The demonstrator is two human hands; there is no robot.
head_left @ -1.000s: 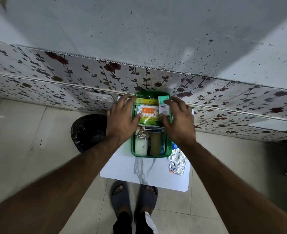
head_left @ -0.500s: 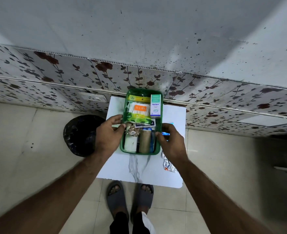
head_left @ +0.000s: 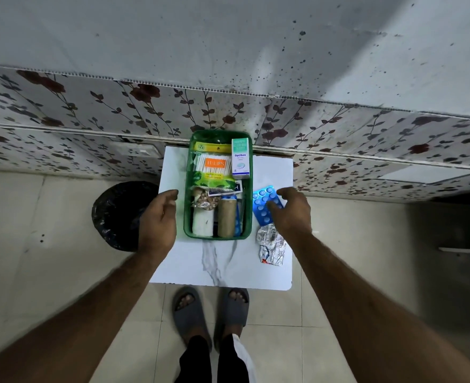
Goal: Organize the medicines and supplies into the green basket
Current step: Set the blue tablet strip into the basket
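Observation:
The green basket (head_left: 248, 189) stands on a small white marble-pattern table (head_left: 222, 264). Inside lie a cotton-swab pack (head_left: 214, 165), a white Optibex box (head_left: 240, 158), a white roll (head_left: 203, 223) and a brown roll (head_left: 226, 217). My left hand (head_left: 159, 219) hovers just left of the basket, fingers apart, holding nothing. My right hand (head_left: 290, 211) is right of the basket, fingers spread over a blue blister pack (head_left: 261, 200) that lies on the table. A crumpled silver foil strip (head_left: 272, 246) lies in front of it.
A black bin (head_left: 117, 214) stands on the tiled floor left of the table. A floral-patterned wall panel (head_left: 117, 117) runs behind the table with a socket (head_left: 142, 150). My feet in grey sandals (head_left: 211, 310) are at the table's near edge.
Both hands have let go of the basket and drawn back and apart. The right hand has moved out to the blue blister pack, now uncovered.

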